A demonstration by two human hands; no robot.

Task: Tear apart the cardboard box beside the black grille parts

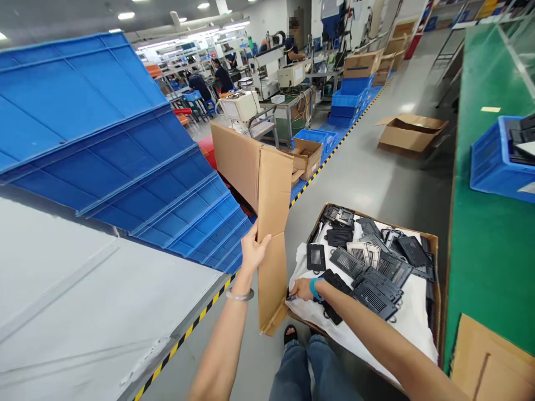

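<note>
Our left hand (254, 249) grips the near edge of a tall folded brown cardboard sheet (267, 223), standing upright w/ its bottom corner at the box's left side. Our right hand (301, 289), w/ a blue wristband, rests on the white plastic liner (412, 317) at the near-left edge of an open brown cardboard box (434, 245); fingers curled on the liner edge, but we can't tell if it's really pinched. In the box: a pile of black ribbed plastic grille parts (376, 267), approx. 15 visible, exact count unclear. Left: a stack of blue plastic crates (104, 139), approx. 8 rims. Right: 1 green bench (489, 223) w/ 1 blue bin (489, 161).
</note>
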